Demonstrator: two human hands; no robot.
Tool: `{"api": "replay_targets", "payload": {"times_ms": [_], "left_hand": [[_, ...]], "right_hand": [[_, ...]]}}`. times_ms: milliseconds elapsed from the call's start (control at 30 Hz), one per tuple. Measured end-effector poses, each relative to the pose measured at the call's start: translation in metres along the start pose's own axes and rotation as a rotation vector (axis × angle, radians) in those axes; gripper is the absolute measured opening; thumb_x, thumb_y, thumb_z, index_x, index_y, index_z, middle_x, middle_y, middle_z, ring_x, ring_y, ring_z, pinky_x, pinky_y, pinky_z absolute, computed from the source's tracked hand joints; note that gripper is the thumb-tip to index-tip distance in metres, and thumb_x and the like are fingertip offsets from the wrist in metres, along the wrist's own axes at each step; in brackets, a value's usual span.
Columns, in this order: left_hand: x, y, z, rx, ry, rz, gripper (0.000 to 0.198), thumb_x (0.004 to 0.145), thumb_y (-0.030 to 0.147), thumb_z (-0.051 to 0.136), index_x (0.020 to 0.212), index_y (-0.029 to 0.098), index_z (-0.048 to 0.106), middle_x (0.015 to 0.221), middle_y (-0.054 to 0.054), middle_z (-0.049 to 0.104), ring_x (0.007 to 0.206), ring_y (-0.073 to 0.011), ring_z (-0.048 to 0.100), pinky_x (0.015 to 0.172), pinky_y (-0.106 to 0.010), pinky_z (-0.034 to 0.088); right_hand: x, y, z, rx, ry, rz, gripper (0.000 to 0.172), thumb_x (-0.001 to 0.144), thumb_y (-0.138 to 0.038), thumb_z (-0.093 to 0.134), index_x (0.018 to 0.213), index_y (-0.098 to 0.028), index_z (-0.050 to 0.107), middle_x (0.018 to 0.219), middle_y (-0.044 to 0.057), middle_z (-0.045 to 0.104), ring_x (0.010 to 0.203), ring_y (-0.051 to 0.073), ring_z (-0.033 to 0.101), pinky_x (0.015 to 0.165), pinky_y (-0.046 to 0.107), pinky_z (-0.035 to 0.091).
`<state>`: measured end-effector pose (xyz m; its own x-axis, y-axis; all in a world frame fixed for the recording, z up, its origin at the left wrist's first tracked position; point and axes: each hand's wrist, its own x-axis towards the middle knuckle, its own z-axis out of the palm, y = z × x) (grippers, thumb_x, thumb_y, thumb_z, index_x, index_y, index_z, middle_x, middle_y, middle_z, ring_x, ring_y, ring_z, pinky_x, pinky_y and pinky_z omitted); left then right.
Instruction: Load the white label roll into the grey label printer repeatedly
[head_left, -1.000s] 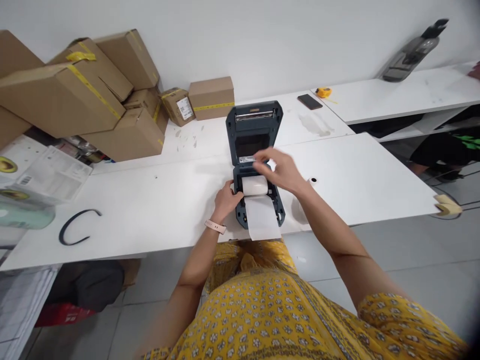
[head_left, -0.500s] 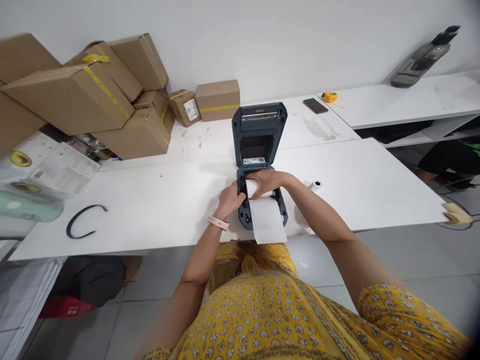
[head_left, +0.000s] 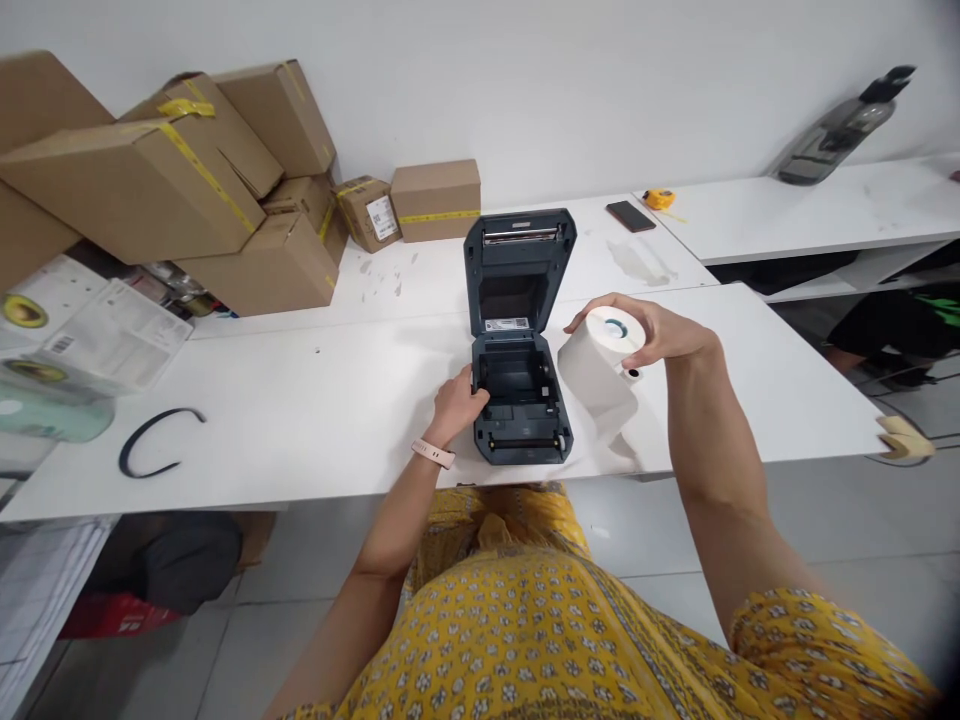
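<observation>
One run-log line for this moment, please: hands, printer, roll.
left hand: on left edge of printer | right hand: holding paper roll to right of printer, loose end trailing down | lid: raised open

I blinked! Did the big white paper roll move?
Yes: the paper roll went from inside the open printer to its right side, held in the right hand.

The head camera looks forward and down at the table (head_left: 360, 400).
</observation>
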<state>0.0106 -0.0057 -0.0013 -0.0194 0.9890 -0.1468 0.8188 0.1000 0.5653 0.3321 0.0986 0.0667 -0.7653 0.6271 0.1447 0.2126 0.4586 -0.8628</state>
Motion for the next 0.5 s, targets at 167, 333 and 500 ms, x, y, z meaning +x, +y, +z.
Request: {"api": "replay_targets", "payload": {"times_ms": [167,333,500], "left_hand": [[0.001,-0.001,0.002,0.006,0.010,-0.013,0.059,0.083,0.022,0.050,0.141,0.014,0.057,0.080,-0.009,0.074,0.082,-0.0314,0.070,0.076,-0.038,0.050],[0.003,-0.004,0.003,0.000,0.017,0.002,0.059,0.082,0.022,0.049,0.140,0.015,0.058,0.068,-0.004,0.067,0.073,-0.0267,0.066,0.067,-0.032,0.045],[0.005,-0.005,0.003,-0.008,-0.005,-0.003,0.060,0.081,0.022,0.049,0.140,0.016,0.057,0.061,0.000,0.060,0.063,-0.0223,0.059,0.060,-0.030,0.038]], "right_hand": [[-0.007,0.033,-0.017,0.004,0.049,0.139,0.083,0.057,-0.056,0.089,0.129,-0.023,0.063,0.136,0.014,0.068,0.119,0.029,0.066,0.096,0.043,0.055],[-0.001,0.068,-0.023,0.067,0.019,0.232,0.080,0.059,-0.046,0.090,0.129,-0.021,0.062,0.138,0.014,0.066,0.117,0.027,0.064,0.099,0.041,0.052],[0.001,0.099,-0.021,0.249,0.014,0.305,0.078,0.054,-0.031,0.093,0.125,-0.023,0.063,0.139,0.012,0.064,0.120,0.028,0.060,0.106,0.043,0.046]]}}
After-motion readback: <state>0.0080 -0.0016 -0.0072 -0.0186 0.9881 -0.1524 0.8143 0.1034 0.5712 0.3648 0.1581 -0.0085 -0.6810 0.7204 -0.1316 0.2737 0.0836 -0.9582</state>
